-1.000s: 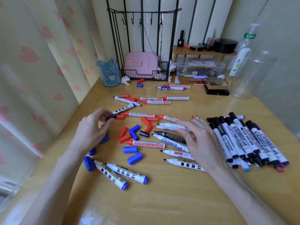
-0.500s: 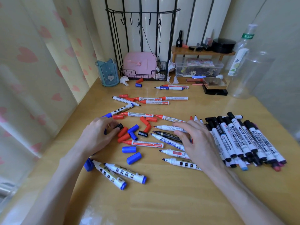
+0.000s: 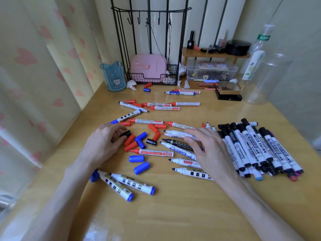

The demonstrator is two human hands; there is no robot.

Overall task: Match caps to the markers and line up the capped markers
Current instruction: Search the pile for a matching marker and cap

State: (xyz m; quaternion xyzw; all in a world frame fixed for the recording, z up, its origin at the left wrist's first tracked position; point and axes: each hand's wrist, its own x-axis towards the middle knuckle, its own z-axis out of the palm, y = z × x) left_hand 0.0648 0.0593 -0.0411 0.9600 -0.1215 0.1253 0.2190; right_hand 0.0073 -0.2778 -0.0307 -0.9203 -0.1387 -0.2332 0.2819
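Observation:
Uncapped red, blue and black markers (image 3: pixel 152 152) lie scattered over the middle of the wooden table (image 3: pixel 182 206), with loose red caps (image 3: pixel 157 126) and blue caps (image 3: pixel 141 167) among them. My left hand (image 3: pixel 104 141) pinches a black cap (image 3: pixel 126 133) at its fingertips, low over the red caps. A second black cap (image 3: pixel 151 142) lies just to its right. My right hand (image 3: pixel 208 150) rests with spread fingers on the uncapped white markers (image 3: pixel 178 133), gripping none. A row of black-capped markers (image 3: pixel 257 146) lies side by side at the right. Two capped blue markers (image 3: pixel 129 183) lie near my left forearm.
At the back stand a blue pen cup (image 3: pixel 113 76), a wire rack with a pink box (image 3: pixel 151 68), a clear storage box (image 3: pixel 210 71) under a small wooden shelf (image 3: pixel 215 54), a black case (image 3: pixel 227 95) and a clear plastic bottle (image 3: pixel 267 70). A curtain hangs along the left.
My left hand has come down and to the right with the black cap, from beside the blue-capped marker to the red caps. My right hand has shifted slightly over the uncapped markers.

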